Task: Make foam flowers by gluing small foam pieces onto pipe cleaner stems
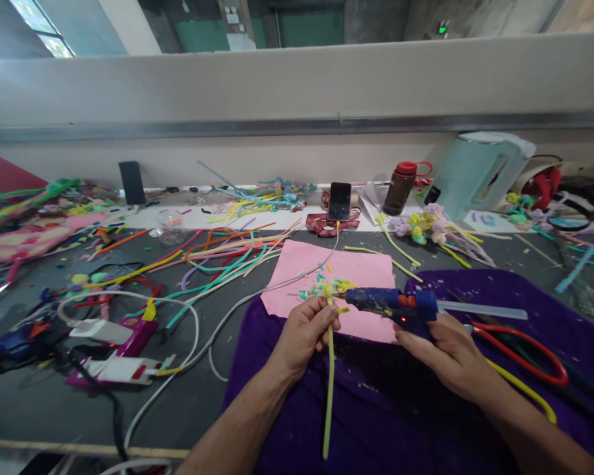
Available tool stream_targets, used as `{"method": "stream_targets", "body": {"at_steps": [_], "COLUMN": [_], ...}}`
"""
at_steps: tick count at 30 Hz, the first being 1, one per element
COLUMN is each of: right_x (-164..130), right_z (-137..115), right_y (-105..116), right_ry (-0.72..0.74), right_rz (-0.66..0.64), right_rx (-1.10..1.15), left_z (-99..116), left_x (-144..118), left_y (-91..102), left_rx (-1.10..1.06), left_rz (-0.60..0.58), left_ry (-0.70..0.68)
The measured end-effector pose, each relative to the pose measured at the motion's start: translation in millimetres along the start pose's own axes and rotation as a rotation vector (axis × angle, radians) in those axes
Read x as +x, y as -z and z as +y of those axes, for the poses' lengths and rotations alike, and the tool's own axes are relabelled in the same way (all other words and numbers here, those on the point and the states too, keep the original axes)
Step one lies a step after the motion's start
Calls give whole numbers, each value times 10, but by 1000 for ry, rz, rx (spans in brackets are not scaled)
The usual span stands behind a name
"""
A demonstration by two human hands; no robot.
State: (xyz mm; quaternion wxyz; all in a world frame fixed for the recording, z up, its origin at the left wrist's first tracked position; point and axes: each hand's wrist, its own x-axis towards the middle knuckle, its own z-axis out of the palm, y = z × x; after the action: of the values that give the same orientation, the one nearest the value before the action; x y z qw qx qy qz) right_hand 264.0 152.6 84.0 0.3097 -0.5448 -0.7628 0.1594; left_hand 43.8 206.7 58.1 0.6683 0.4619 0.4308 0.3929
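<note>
1. Purple cloth (297, 442) is overhung by yellow stem (329, 396), long axis toward camera.
2. Stem's top is pinched by left hand (307, 326) at near edge of pink sheet (371, 270).
3. Glue gun (383, 302) is gripped by right hand (450, 353), nozzle pointed left beside stem's top.

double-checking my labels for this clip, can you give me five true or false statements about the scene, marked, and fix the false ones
1. The right hand holds a blue glue gun. True.
2. The left hand is empty. False: it grips a thin yellow-green stem, whose lower end hangs down.
3. Small yellow and teal scraps lie on the pink sheet. True.
4. The lid of the dark bottle is green. False: it is red.
5. In the picture, the pale blue kettle stands to the right of the bottle. True.
</note>
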Motion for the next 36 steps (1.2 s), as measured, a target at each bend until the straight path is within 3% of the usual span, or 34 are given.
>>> {"method": "stream_targets", "body": {"at_steps": [7, 11, 15, 22, 30, 36], "right_x": [0, 27, 130, 374, 571, 622], "right_z": [24, 58, 136, 287, 433, 541], "right_y": [-4, -4, -41, -157, -414, -524], "right_ry": [-34, -132, -286, -453, -480, -481], "right_rz": [-12, -4, 94, 240, 269, 214], "right_rx": [26, 177, 404, 604, 778, 698], "left_z": [-1, -7, 0, 27, 16, 15], "left_x": [-2, 1, 4, -13, -23, -25], "left_y": [4, 14, 15, -10, -26, -27], "left_rx": [-6, -46, -71, -59, -73, -82], "left_rz": [-9, -3, -35, -73, -108, -114], "left_ry": [20, 31, 72, 86, 66, 47]}}
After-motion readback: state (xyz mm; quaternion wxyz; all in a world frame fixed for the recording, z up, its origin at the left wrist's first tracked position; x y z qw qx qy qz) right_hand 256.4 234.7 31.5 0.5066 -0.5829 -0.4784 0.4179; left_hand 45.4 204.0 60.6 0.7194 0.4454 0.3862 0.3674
